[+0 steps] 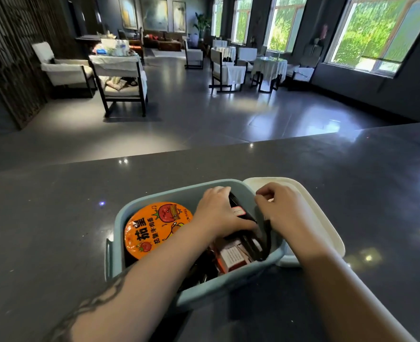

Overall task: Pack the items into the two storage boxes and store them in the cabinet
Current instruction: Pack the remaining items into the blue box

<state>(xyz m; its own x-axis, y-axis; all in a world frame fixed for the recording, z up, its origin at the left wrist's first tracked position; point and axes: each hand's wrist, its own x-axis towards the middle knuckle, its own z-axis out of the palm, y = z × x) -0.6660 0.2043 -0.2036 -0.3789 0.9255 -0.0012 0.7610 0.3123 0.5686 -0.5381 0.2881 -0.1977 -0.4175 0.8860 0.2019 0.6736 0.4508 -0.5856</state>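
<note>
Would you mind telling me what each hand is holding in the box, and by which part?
Left hand grips the dark packet near its upper end inside the blue box. Whether the curled right hand holds anything cannot be told.

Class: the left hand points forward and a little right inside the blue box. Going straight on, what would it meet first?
Probably the blue storage box's far wall, just beyond the left hand and the dark packet it holds; depth is unclear.

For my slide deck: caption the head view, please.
Both hands tuck dark packets beside an instant-noodle bowl in a blue storage box.
</note>
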